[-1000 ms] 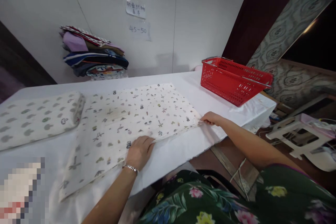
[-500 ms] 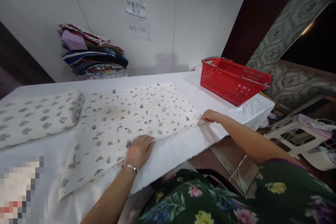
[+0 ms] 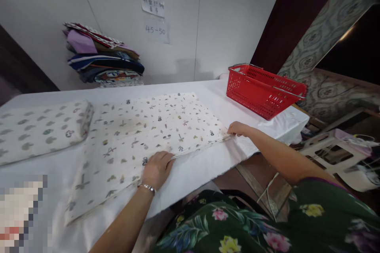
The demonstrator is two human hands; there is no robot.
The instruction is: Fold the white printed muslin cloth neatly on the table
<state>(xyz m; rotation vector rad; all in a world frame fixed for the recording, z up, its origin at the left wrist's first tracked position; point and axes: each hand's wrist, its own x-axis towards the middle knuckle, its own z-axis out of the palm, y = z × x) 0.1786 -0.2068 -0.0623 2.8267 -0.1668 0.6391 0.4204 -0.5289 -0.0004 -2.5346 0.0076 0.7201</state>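
A cream printed cloth (image 3: 148,134) lies spread flat on a white-covered table (image 3: 208,166). My left hand (image 3: 156,169), with a bracelet at the wrist, has its fingers curled on the cloth's near edge. My right hand (image 3: 237,129) pinches the cloth's near right corner, fingers closed on it. Both hands sit along the same front edge, about an arm's width apart.
A padded pillow (image 3: 41,128) with a leaf print lies at the left. A pile of folded fabrics (image 3: 102,57) stands against the back wall. A red plastic basket (image 3: 264,89) sits on the table's right end. White plastic stools (image 3: 338,154) are on the floor at right.
Both hands stay on the cloth's front edge. The view has shifted slightly; the cloth's near left part has slid a little to the left.
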